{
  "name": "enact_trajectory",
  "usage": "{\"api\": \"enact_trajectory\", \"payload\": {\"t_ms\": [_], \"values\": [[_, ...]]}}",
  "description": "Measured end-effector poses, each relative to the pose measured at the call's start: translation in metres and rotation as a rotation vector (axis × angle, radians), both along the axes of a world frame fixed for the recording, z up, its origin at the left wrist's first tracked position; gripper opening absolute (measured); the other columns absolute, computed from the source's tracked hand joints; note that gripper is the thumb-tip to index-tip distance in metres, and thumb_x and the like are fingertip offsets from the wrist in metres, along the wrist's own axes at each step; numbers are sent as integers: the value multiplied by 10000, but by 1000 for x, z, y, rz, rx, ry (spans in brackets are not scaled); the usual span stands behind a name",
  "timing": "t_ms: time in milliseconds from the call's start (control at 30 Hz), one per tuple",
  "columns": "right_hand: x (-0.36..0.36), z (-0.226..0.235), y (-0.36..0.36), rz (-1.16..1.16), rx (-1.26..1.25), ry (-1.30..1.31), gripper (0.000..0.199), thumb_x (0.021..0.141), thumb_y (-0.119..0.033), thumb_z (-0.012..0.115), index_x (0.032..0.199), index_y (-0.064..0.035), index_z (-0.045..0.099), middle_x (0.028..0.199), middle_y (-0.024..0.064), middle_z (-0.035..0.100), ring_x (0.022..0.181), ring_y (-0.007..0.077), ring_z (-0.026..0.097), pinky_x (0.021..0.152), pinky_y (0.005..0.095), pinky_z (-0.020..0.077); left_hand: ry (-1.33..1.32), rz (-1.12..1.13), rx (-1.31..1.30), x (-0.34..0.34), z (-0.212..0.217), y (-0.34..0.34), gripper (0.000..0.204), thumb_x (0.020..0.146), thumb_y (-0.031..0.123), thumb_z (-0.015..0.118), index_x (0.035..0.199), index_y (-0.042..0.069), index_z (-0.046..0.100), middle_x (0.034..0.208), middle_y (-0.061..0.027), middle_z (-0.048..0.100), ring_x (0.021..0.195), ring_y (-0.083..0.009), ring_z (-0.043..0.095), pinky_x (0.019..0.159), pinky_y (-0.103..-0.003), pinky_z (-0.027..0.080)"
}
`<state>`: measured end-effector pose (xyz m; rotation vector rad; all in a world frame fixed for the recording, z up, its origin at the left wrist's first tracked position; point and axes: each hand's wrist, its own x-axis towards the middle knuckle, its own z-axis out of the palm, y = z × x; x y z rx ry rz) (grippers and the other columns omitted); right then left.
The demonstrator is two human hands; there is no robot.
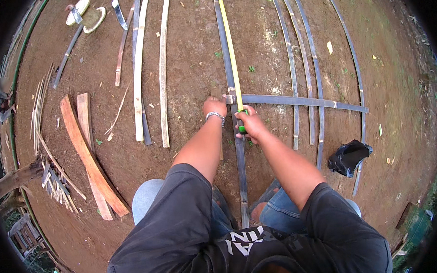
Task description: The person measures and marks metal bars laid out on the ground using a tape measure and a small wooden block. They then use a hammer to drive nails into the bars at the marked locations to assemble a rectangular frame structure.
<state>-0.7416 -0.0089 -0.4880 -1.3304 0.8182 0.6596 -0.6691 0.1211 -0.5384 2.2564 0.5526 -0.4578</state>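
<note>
My right hand (251, 125) is closed around a green tape measure (243, 129). Its yellow blade (228, 34) runs out to the far edge of view, along a long dark bamboo strip (241, 170). That strip lies lengthwise between my legs. Another dark bamboo strip (295, 101) crosses it and reaches to the right over several lengthwise strips. My left hand (214, 107), with a chain bracelet at the wrist, is curled beside the left end of the crosswise strip. What its fingers hold, if anything, is hidden.
More strips (319, 82) lie lengthwise at right, near a black plastic bag (349, 157). Pale strips (163, 70) and orange-brown wooden slats (88, 148) lie at left, with thin sticks (58, 187). A blade (119, 13) and white oval pieces (95, 20) are at far left on bare soil.
</note>
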Motion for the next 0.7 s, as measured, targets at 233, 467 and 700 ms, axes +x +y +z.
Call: {"api": "enact_trajectory", "payload": {"t_ms": [233,467,700], "values": [[-38,-21,12,-5,57,50,579,862,-257,670,1362,-153,397,943,44,535,737,161,549,546,349,549,40,88,-79,4,-11,4,389,831,347,741,895,-27,653,916,-225,706,883,-376,678,800,-414,514],[-39,-19,8,-23,75,61,586,879,-228,651,1385,-151,365,973,40,535,767,173,568,585,367,568,28,59,-119,1,-16,3,468,830,400,737,946,-46,658,900,-236,700,866,-361,676,794,-403,509],[-32,-18,14,-42,98,60,578,882,-230,650,1382,-185,364,985,34,541,781,175,573,601,382,575,-3,82,-126,-3,-41,13,415,827,353,751,906,-45,665,882,-232,701,824,-345,676,764,-409,503]]}}
